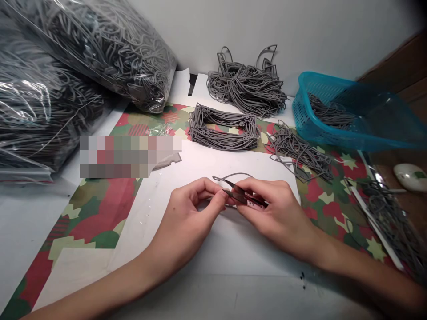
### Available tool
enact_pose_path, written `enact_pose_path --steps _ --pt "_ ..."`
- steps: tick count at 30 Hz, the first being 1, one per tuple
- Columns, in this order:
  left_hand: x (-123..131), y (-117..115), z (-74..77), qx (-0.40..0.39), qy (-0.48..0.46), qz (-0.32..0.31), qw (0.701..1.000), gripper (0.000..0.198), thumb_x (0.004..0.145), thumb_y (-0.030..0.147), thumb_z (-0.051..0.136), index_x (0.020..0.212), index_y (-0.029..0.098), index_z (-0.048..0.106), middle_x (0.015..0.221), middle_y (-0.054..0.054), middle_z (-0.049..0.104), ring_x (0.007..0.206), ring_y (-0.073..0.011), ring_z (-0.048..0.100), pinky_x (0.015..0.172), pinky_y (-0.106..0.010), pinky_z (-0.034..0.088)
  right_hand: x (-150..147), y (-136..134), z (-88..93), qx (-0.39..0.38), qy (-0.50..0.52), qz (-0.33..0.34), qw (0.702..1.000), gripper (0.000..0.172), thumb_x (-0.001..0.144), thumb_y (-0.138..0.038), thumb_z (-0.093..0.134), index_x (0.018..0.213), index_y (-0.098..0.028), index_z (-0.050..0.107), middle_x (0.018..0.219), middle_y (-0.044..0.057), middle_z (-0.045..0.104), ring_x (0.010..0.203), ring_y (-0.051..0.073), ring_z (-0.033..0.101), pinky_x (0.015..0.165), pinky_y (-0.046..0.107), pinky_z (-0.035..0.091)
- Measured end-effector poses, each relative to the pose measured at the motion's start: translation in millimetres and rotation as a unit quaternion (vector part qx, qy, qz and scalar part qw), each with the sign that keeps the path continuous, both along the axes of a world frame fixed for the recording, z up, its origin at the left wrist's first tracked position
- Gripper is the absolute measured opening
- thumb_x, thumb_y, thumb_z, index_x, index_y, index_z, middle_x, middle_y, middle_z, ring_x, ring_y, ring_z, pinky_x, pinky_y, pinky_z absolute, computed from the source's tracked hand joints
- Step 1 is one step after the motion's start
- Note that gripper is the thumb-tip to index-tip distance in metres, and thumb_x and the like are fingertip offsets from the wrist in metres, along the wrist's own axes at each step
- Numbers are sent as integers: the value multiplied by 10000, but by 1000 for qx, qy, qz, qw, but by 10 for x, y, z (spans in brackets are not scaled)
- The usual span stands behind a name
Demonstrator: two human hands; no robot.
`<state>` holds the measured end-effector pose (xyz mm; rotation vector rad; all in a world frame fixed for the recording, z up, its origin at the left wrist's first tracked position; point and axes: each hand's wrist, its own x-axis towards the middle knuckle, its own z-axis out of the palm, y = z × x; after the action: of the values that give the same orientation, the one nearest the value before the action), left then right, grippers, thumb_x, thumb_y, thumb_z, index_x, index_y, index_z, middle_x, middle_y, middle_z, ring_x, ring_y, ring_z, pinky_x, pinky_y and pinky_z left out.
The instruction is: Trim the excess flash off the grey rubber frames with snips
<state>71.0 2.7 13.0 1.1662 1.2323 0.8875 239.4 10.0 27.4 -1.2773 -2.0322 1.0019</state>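
Note:
My left hand [191,211] is closed, its thumb and forefinger pinching part of a thin grey rubber gasket [237,174] over the white sheet [200,162]. The gasket's loop arches out behind my fingers; its lower part is hidden. My right hand [280,209] is wrapped round dark, pointed snips [237,197]. Their two blades are spread and point left. One tip meets my left fingertips, while the other reaches over the gasket near its corner. Whether the blades touch the rubber, I cannot tell.
Behind are a neat gasket stack [224,144], a tangled heap [247,86] and a smaller pile [300,151]. A blue basket [302,104] holds more. Plastic bags [116,49] full of grey strands fill the left. More strands [393,222] and a white computer mouse [410,177] lie right.

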Motion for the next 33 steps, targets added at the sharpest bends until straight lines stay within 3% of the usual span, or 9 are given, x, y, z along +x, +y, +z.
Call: enact_pose_path --steps 4,12,20,28,33 --pt "21 -13 -6 3 -3 12 1000 147 816 158 597 692 193 668 688 55 708 683 -72 662 633 -98 485 -11 -32 -40 60 -29 -1 998 73 814 -89 560 838 -139 608 643 -38 528 557 75 446 532 188 341" --pt "54 -2 8 17 6 22 1000 184 767 83 608 635 203 657 584 89 640 553 -27 568 504 -55 402 -15 -57 -65 131 -67 7 989 73 823 -106 547 863 -112 608 659 -22 554 562 82 476 533 194 353" --pt "48 -14 5 18 7 0 1000 178 802 109 591 665 198 662 639 63 668 609 -59 600 551 -101 432 -7 -55 -84 134 -83 5 987 96 801 -88 529 866 -128 588 635 -39 527 539 79 447 518 196 341" --pt "45 -27 22 12 8 -26 1000 194 862 231 593 684 205 665 654 56 673 663 -74 632 625 -123 459 19 10 -81 75 -72 -41 994 81 778 -96 574 834 -153 582 634 -49 516 555 79 422 528 201 321" --pt "26 -43 13 -5 3 -22 1000 182 871 288 612 714 213 671 685 45 718 697 -86 662 646 -128 476 20 78 -30 -80 64 -48 994 96 838 -131 561 753 -175 571 605 -73 468 548 56 400 498 169 310"
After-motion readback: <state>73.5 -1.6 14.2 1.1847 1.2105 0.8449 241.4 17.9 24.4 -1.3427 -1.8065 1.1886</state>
